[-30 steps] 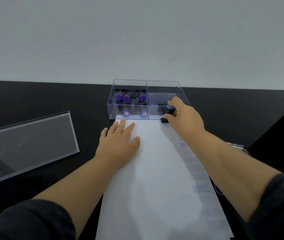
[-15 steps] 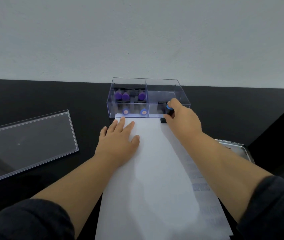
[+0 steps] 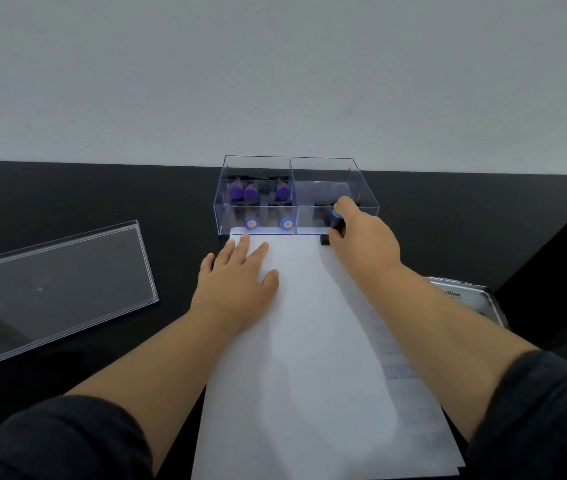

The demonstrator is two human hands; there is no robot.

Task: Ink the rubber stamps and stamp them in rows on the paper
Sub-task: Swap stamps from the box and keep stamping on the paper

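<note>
The sheet of paper (image 3: 309,341) lies lengthwise on the black counter (image 3: 102,202), its far edge touching the clear stamp box (image 3: 296,195), pinned by the flat, relaxed left hand (image 3: 237,282); if that hand lifts, the sheet could slide and skew the row. The right hand (image 3: 361,237) grips a blue-topped rubber stamp (image 3: 335,221) at the far right corner; so near the edge, the print may run off, and a rocked stamp would smudge.

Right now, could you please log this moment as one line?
left hand: flat on paper | right hand: pressing stamp at far right corner | box: five stamps
</note>
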